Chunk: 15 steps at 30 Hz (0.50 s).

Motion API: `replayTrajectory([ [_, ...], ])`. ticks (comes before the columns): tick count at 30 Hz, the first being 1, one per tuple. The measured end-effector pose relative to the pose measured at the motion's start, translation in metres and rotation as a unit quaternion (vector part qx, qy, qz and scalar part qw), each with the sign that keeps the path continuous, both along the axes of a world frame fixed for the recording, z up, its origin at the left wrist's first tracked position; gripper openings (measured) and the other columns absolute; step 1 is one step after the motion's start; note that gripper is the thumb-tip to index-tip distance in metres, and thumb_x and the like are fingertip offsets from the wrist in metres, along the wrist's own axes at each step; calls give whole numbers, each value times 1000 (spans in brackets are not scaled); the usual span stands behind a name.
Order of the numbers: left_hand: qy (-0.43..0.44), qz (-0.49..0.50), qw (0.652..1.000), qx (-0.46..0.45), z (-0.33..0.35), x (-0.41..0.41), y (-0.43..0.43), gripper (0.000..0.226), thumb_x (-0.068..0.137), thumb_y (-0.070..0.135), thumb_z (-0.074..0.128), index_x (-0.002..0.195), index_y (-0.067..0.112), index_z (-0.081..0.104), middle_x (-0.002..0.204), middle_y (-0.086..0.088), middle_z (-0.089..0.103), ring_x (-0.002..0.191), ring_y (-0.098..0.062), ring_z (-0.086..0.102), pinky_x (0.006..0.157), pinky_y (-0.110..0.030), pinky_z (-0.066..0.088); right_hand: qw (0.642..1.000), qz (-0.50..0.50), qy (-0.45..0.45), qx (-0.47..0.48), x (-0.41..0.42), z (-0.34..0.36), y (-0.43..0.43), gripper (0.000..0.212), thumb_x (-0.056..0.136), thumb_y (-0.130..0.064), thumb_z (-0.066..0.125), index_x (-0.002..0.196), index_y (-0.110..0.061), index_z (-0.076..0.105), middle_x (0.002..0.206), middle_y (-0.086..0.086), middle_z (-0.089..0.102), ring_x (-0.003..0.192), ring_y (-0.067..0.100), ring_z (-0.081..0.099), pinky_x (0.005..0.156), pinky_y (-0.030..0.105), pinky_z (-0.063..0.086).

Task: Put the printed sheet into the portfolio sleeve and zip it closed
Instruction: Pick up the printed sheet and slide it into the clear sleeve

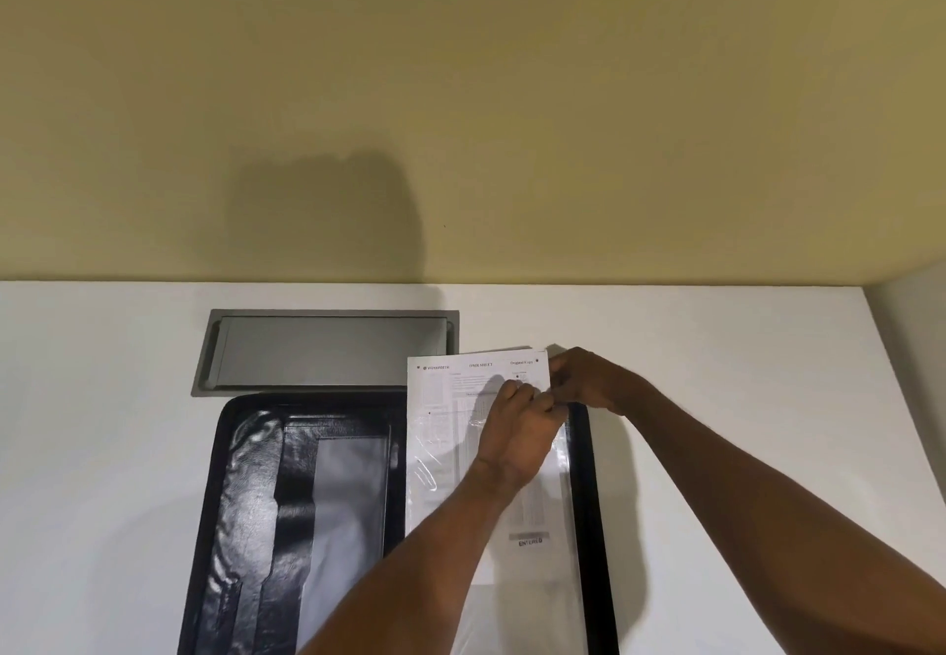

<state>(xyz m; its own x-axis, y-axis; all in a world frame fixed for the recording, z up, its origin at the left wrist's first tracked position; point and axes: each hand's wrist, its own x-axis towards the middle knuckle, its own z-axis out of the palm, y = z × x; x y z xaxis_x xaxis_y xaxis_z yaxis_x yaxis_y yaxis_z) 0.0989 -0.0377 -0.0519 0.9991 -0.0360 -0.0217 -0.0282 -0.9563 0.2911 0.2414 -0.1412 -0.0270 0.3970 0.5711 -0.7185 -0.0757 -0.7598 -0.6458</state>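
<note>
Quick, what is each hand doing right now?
Left hand: fingers pinched on the clear sleeve over the printed sheet.
Right hand: fingers closed on the sheet's top right edge.

Counter is plain white, wall a flat mustard yellow. Portfolio is glossy black with a clear sleeve. Sheet is white with grey-black print, and the hatch is matte grey.
</note>
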Motion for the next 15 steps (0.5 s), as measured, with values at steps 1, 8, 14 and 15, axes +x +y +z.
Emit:
replayTrajectory([
  [1, 2, 0, 1000, 2, 0, -1, -1, 32, 62, -1, 85, 81, 23, 76, 78, 5, 71, 73, -18, 64, 79, -32, 51, 1000, 11, -14, 4, 0, 0, 1, 30, 81, 3, 79, 101, -18, 76, 87, -12, 75, 74, -1, 66, 67, 11, 49],
  [8, 24, 18, 1000, 4, 6, -2, -4, 37, 55, -1, 83, 80, 26, 74, 69, 8, 67, 70, -17, 62, 79, -31, 48, 988, -69, -131, 46, -2, 0, 19, 11, 91, -13, 74, 96, -22, 70, 74, -4, 71, 65, 11, 64, 63, 23, 51],
  [14, 6, 28, 1000, 1, 1, -5, -2, 33, 61, 0, 85, 80, 24, 74, 71, 6, 68, 70, -17, 63, 79, -32, 51, 978, 16, -209, -9, -6, -4, 11, 21, 97, -17, 62, 113, -16, 75, 106, 5, 76, 91, 18, 67, 75, 21, 43],
  [15, -2, 30, 1000, -2, 0, -4, -2, 32, 63, 0, 85, 80, 25, 74, 71, 7, 69, 69, -17, 63, 79, -32, 51, 979, 35, -200, -11, -9, -4, 8, 24, 99, -16, 58, 116, -15, 75, 110, 5, 76, 92, 16, 66, 77, 21, 43],
])
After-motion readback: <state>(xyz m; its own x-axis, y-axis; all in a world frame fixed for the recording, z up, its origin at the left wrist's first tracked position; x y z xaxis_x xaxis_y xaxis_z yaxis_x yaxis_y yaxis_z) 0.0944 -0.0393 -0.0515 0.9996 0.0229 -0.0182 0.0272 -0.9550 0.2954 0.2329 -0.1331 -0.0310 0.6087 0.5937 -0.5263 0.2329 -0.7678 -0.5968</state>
